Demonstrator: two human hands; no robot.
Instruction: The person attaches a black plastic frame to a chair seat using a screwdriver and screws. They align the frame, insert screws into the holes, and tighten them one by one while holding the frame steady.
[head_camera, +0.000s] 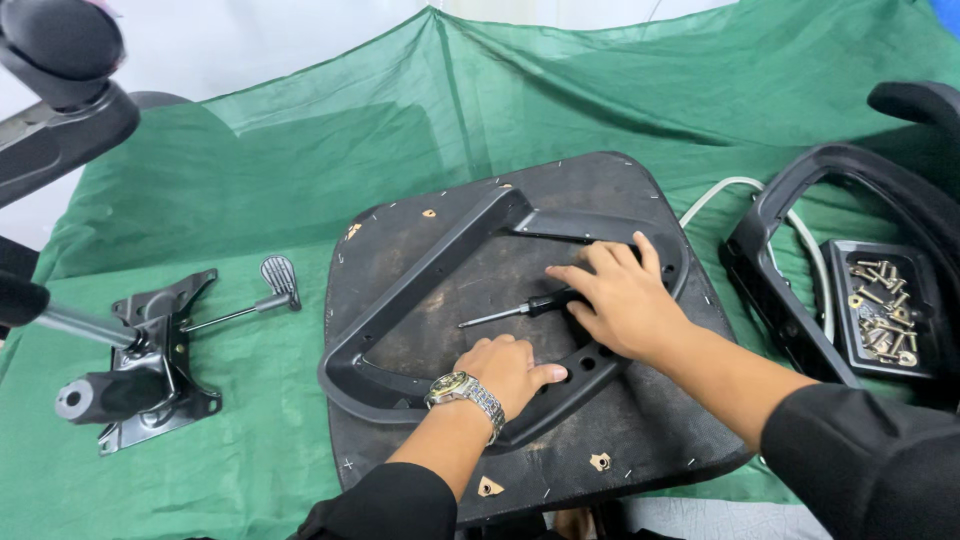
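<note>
An upturned black chair seat (640, 190) lies on a green cloth (300, 180). A black plastic armrest frame (420, 275) rests on its underside. My left hand (505, 370), with a metal wristwatch, presses on the near edge of that frame, fingers curled and holding nothing. My right hand (625, 300) lies flat over the frame's right side, its fingers covering the black handle of a screwdriver (505, 315) whose metal shaft points left. Whether the fingers grip the handle is hidden.
A metal chair tilt mechanism (150, 360) with a lever and gas cylinder lies at the left. A second black armrest frame (800, 200) and a black tray (845, 330) of several screws sit at the right, beside a white cable (720, 190). A chair part (60, 80) looms at top left.
</note>
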